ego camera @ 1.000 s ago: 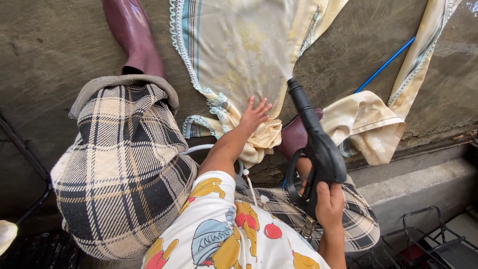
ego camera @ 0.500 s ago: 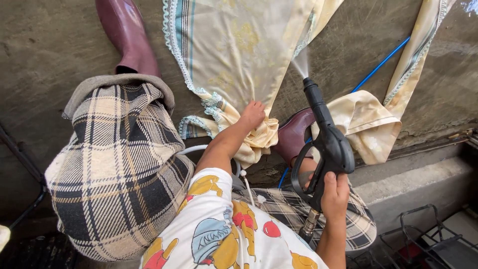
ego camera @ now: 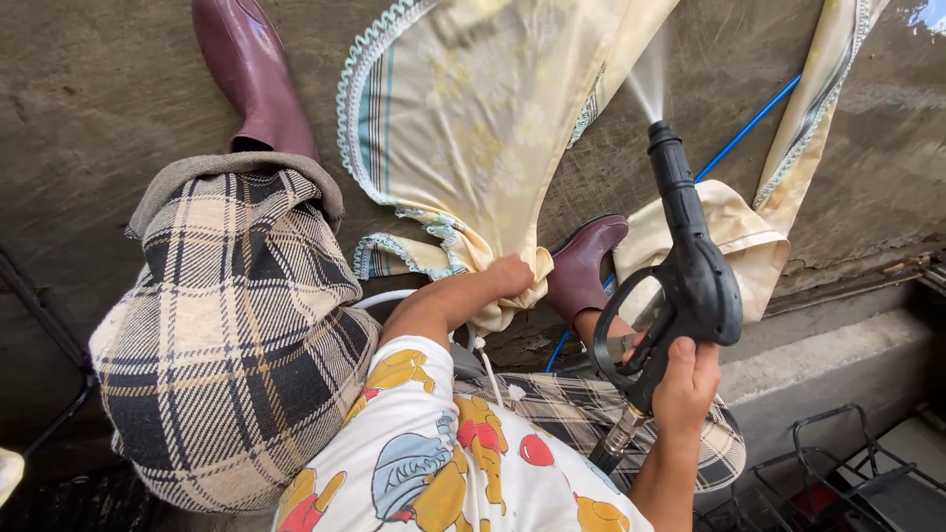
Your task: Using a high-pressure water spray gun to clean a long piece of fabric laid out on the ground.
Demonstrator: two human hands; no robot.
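Here the left hand [ego camera: 510,274] is clenched around a bunched corner of the pale yellow lace-trimmed curtain [ego camera: 483,118], which spreads across the wet concrete floor [ego camera: 99,89]. The right hand [ego camera: 682,379] grips the black pressure-washer gun [ego camera: 685,266] by its handle, nozzle spraying beside the cloth. A maroon rubber boot [ego camera: 583,264] stands between both hands.

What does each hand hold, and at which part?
The right hand holds the black spray gun by its grip, near the trigger. The left hand grips the cream cloth at its bunched lower end.
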